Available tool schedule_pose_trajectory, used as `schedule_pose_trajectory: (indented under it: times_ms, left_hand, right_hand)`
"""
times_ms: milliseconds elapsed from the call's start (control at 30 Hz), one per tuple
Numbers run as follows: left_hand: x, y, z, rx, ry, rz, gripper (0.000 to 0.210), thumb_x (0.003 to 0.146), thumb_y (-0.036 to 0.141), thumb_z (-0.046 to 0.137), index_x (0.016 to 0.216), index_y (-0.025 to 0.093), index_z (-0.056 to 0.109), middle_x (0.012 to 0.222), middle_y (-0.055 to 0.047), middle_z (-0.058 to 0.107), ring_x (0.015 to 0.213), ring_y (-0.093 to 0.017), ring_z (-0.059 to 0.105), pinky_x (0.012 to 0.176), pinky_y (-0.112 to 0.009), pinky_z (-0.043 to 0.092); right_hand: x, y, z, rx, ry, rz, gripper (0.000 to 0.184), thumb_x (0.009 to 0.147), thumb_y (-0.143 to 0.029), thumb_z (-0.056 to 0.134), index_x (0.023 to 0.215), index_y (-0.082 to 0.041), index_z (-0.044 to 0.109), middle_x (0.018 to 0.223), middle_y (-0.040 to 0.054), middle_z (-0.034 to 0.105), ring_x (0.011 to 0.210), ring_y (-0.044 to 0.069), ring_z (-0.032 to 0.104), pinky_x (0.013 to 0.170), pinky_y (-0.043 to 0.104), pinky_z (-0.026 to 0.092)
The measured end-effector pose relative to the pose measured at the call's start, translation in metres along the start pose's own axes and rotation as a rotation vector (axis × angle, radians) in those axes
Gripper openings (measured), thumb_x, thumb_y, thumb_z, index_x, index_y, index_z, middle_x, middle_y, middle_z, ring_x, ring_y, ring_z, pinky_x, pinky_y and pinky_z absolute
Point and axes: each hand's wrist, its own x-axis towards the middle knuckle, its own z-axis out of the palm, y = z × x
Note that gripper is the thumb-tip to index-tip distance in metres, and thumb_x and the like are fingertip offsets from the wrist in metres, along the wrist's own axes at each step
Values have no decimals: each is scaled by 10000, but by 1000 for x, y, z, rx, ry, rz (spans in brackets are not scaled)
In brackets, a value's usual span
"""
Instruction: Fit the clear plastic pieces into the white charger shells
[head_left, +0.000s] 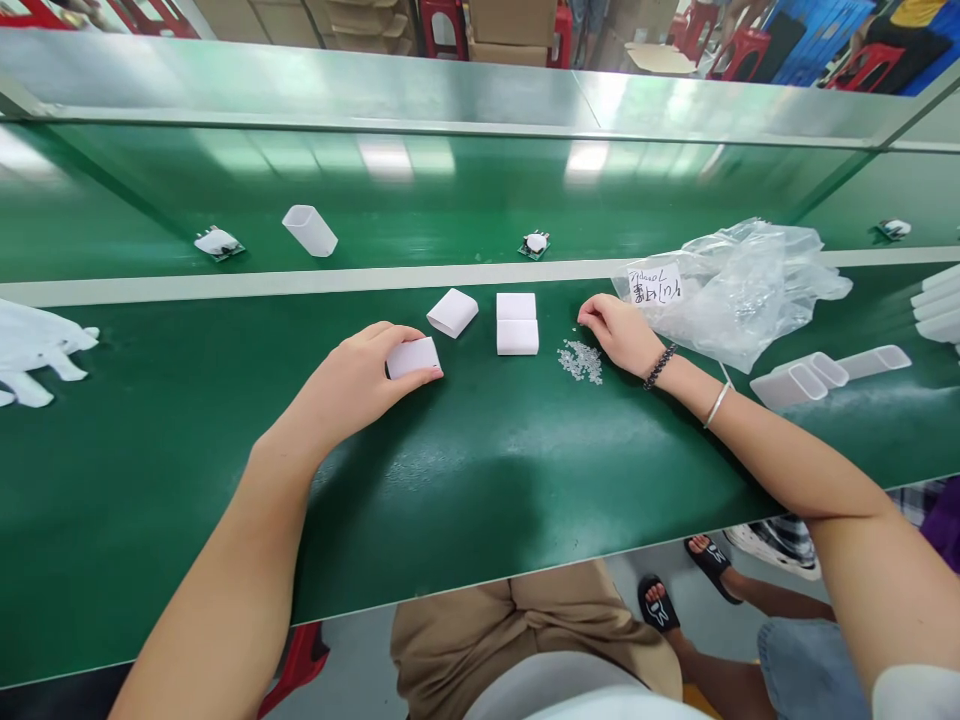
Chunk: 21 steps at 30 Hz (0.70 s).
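My left hand (360,375) is closed around a small white plastic block (413,357), its thumb on the near side and its fingers behind. Just beyond it lies a white oval-ended sleeve (453,313), tilted on the green bench. To the right, two white blocks (517,324) stand one behind the other, touching. My right hand (616,328) pinches thumb and fingers together at the far edge of a pile of tiny translucent pieces (581,361). Whatever is between those fingertips is too small to make out.
A clear plastic bag (750,285) with a handwritten label lies beyond my right wrist. White tubes (802,380) rest further right. Small circuit boards (534,244) and a white tube (310,231) sit behind the pale strip. White gloves (41,350) lie at far left.
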Motion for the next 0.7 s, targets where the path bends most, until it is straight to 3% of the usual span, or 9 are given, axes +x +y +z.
schedule_pose_trajectory:
  times_ms: [100, 233, 433, 567, 700]
  left_hand:
    - [1, -3, 1, 8, 17, 0, 482, 845, 609, 583, 1163, 251, 631, 1213, -71, 662, 1070, -313, 626, 884, -413, 475]
    - [0, -4, 1, 6, 15, -10, 490, 834, 617, 596, 1167, 259, 627, 1218, -63, 662, 1071, -304, 623, 876, -394, 473]
    - [1, -3, -2, -51, -10, -52, 504, 830, 614, 608, 1185, 256, 620, 1249, -55, 652, 1068, -280, 611, 853, -358, 459]
    - [1, 5, 0, -315, -52, -128, 470, 864, 620, 557, 1149, 260, 658, 1127, -24, 687, 939, -232, 610, 767, -316, 445]
    - [-3, 22, 5, -730, -156, -93, 451, 937, 587, 440, 1064, 213, 657, 961, -35, 676, 765, -161, 559, 650, -286, 416]
  right_hand:
    - [-2, 4, -4, -28, -19, -54, 175, 917, -165, 401, 876, -198, 568, 962, 115, 650, 906, 247, 600, 846, 394, 478]
    - [-6, 1, -12, -28, -29, -91, 230, 892, -126, 413, 981, -192, 615, 911, 91, 654, 846, 233, 604, 821, 390, 491]
    - [-5, -7, -7, 63, 12, -21, 88, 858, -269, 615, 833, -195, 656, 814, 44, 614, 695, 183, 550, 678, 332, 459]
    - [-3, -8, 1, 42, 3, 3, 131, 869, -275, 605, 774, -194, 645, 789, 39, 607, 665, 177, 521, 647, 328, 423]
    - [-4, -4, 4, -92, -12, -67, 141, 917, -248, 521, 822, -200, 614, 914, 82, 643, 806, 229, 584, 701, 358, 444]
